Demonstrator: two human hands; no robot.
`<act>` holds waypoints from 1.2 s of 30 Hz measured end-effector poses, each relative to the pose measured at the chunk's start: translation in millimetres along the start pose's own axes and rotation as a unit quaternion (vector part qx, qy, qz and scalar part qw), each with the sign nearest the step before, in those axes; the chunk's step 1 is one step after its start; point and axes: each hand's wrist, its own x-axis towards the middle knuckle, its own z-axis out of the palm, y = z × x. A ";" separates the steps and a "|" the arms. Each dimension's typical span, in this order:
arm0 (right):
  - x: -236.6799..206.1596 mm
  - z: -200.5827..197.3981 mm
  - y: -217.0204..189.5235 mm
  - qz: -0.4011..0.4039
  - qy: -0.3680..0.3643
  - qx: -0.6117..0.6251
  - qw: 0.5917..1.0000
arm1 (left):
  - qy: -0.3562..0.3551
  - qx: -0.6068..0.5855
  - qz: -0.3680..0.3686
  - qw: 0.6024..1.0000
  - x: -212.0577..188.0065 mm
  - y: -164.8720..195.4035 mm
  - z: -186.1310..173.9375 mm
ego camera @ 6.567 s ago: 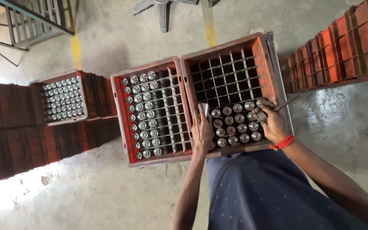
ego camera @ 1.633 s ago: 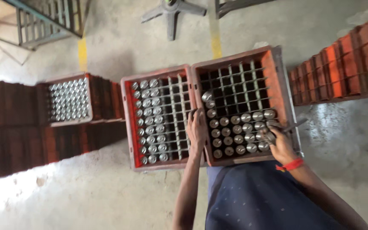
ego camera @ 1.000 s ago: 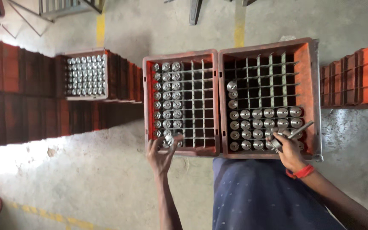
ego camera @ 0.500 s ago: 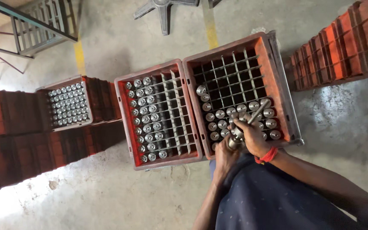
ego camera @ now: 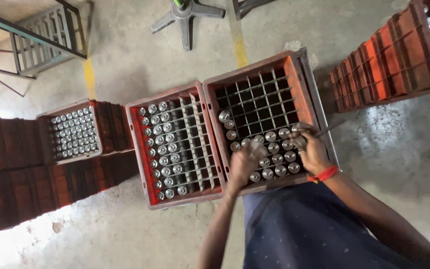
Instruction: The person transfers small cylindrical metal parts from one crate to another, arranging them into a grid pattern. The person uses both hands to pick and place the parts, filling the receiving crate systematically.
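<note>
Both hands work over the right crate (ego camera: pixel 294 74). The left hand (ego camera: pixel 242 167) is curled around a metal cylinder (ego camera: pixel 257 148) above the near cells; the right hand (ego camera: pixel 312 152) pinches another beside a thin rod (ego camera: pixel 330 128). Near the hands, about three rows are filled; the rows beyond them stand mostly empty. The left crate (ego camera: pixel 175 144), left of the hands, has three columns left. Half a second ago, both hands met lower at the crate's near edge.

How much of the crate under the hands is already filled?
The right crate has its near rows filled with metal cylinders. The left hand and right hand are over those rows. The far compartments are still empty; the left crate is about half full.
</note>
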 end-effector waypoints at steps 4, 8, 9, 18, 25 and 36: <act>-9.2 -17.9 -23.4 -0.041 0.043 -0.103 0.993 | 0.192 0.167 0.045 0.966 85.4 -4.6 -63.1; -27.8 -15.0 -15.9 0.005 0.078 -0.004 0.997 | 0.187 0.317 0.076 0.927 135.4 -5.1 -88.6; -32.7 -15.6 -13.8 0.016 0.072 -0.009 0.997 | 0.143 0.340 0.066 0.927 141.4 -2.9 -92.0; -63.8 -22.8 -6.4 0.017 0.088 -0.067 0.994 | 0.253 0.185 0.132 0.940 114.8 -2.7 -90.8; -66.3 -46.7 5.7 -0.036 0.046 -0.189 0.980 | 0.172 0.259 0.219 0.925 87.5 -36.9 -88.5; -56.6 -71.4 57.9 0.079 0.079 -0.053 0.992 | 0.298 0.159 -0.274 0.900 -97.8 -189.7 -60.3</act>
